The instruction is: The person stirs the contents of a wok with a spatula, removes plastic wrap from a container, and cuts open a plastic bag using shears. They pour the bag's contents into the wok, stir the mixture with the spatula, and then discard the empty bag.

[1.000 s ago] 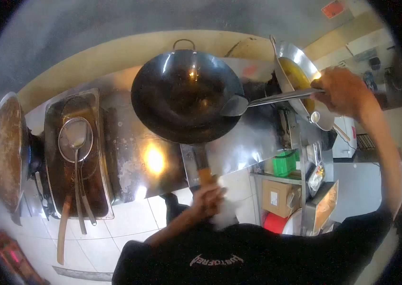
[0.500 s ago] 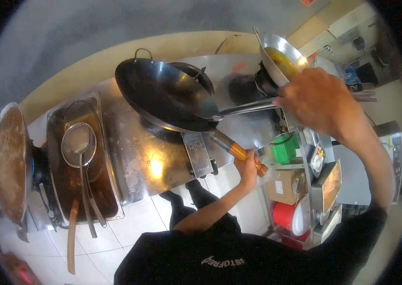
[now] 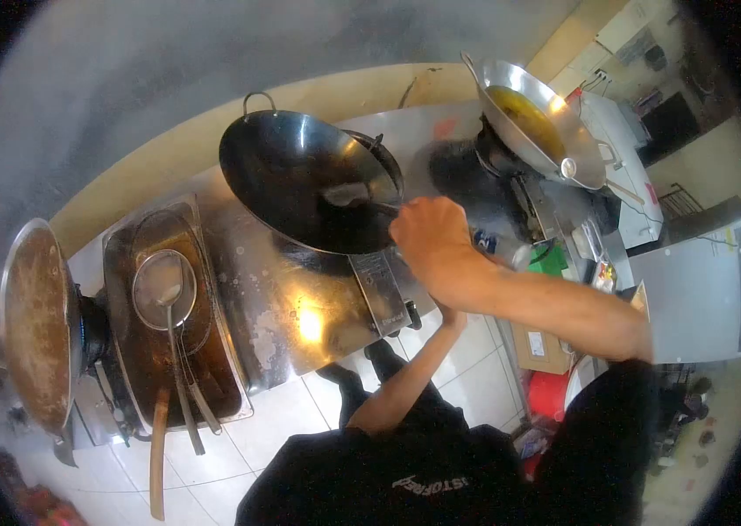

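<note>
A dark wok (image 3: 278,180) with a loop handle on its far rim sits tilted over a burner. Inside it lies the metal head of a ladle or spatula (image 3: 347,194). My right hand (image 3: 433,235) is closed round this tool's handle at the wok's right rim. Below my right forearm, only a small part of my left hand (image 3: 451,316) shows; its fingers and the wok's wooden handle are hidden behind that forearm.
At the back right, a silver wok (image 3: 524,118) holds yellow oil. Left of centre, a metal tray (image 3: 234,386) holds strainers and dark liquid; a large pan (image 3: 37,324) of brown liquid stands farther left. Green (image 3: 549,261) and red containers are at right.
My right hand has moved left and down from near the silver wok, bringing the tool's head into the dark wok. My right forearm now covers the wooden handle and my left hand's fingers.
</note>
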